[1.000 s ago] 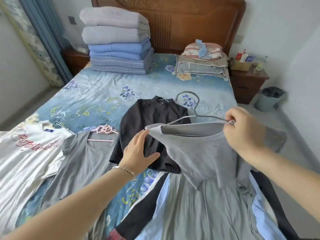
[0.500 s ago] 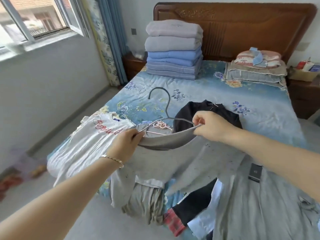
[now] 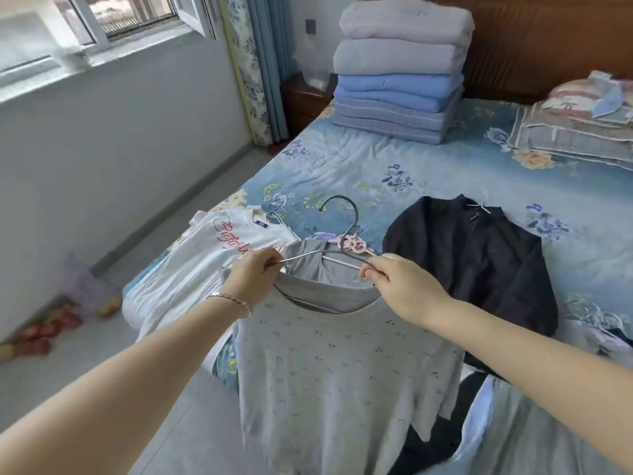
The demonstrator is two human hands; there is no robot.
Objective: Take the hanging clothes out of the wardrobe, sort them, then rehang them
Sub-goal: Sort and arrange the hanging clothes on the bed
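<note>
Grey speckled sweater (image 3: 342,371) now hangs flat off the wire hanger (image 3: 355,214); half a second ago it was bunched up between the hands.

- Window (image 3: 102,18) top left, grey wall (image 3: 120,132) under it. Grey floor (image 3: 68,371), blurred shoes (image 3: 44,330) by the skirting.
- Blue curtain (image 3: 267,63) in the corner, wooden nightstand (image 3: 301,97) just beside it.
- Bed (image 3: 342,166) has a blue floral quilt. White T-shirt (image 3: 219,255) with red script lies at its left edge.
- Left hand (image 3: 253,279), bracelet (image 3: 229,299) on the wrist: fingers curled, pinching the hanger's left arm at the sweater's shoulder.
- Sweater is held in the air above the near edge of the bed, with its body hanging down in front. Behind its neckline a grey T-shirt (image 3: 315,265) lies on a pink hanger (image 3: 352,243).
- Folded blankets (image 3: 400,70) are stacked at the head of the bed, against the wooden headboard (image 3: 531,39).
- Right hand (image 3: 400,289): fingers curled, pinching the hanger's right arm at the neckline.
- Dark jacket (image 3: 472,262) lies flat on the quilt to the right.
- Pillows (image 3: 575,125) are piled at far right.
</note>
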